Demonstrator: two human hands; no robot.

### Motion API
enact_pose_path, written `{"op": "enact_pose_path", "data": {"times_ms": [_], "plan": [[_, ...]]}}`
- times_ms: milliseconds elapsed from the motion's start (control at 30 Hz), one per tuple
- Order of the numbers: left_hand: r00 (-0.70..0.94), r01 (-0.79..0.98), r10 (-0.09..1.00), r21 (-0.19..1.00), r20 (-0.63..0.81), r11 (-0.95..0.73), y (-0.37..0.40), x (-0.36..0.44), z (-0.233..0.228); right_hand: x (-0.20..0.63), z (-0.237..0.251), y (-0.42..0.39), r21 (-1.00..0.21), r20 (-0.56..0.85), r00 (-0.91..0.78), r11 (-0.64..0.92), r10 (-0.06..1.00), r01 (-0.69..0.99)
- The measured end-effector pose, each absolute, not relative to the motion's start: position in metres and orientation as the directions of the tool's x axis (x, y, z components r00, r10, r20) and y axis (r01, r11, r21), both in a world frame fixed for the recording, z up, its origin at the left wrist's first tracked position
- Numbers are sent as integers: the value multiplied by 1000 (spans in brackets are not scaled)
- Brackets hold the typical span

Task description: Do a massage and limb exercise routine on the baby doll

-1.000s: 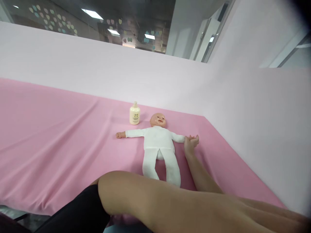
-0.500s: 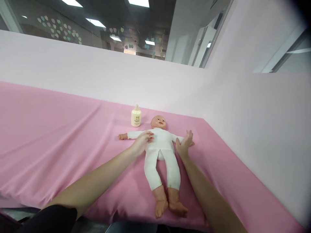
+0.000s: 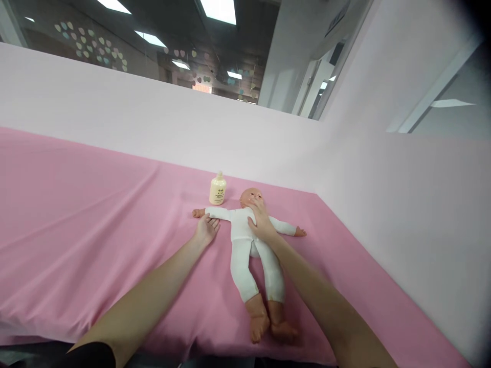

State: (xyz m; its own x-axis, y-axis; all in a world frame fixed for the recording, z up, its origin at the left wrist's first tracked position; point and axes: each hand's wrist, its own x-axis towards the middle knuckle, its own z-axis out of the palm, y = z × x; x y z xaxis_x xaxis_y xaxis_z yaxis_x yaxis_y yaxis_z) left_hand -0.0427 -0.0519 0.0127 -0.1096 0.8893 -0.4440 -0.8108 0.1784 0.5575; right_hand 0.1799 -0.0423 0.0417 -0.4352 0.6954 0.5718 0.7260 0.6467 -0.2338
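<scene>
A baby doll (image 3: 241, 231) with a white cloth body lies on its back on a pink sheet, its head away from me and its bare feet toward me. My left hand (image 3: 207, 229) is open, palm up, beside the doll's outstretched arm at the left, its fingertips at the sleeve. Over the doll's upper chest lies my right hand (image 3: 262, 221), fingers stretched toward the chin and partly covering the lower face. Whether it presses or only hovers, I cannot tell. A cream-coloured bottle (image 3: 217, 190) stands upright just beyond the doll's left-side arm.
The pink sheet (image 3: 115, 214) covers a padded surface with creases at the left and a front edge near me. A white wall (image 3: 172, 128) rises behind it, and another stands at the right. Above is a window (image 3: 146, 61) with heart stickers.
My left hand has moved left from the doll's chest to beside its arm. My right hand has swung from the doll's right-side arm onto its chest. The view has shifted slightly.
</scene>
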Motion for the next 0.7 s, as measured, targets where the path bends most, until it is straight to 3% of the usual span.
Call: {"op": "enact_pose_path", "data": {"times_ms": [133,233,533,700], "plan": [[-172,-807,919,585,-355,75,-47,-49,10,142,58,-44,-167,430,-583,696,689,699],[-228,-778,933,629,-280,-1,-43,-50,9,115,60,-47,-183,335,-613,688,716,703],[-315,-707,947,681,-62,-190,-43,-37,3,46,47,-48,-193,266,-487,541,832,818],[-333,-695,941,690,-59,-203,-44,-34,4,34,45,-46,-68,243,-441,469,864,881]]}}
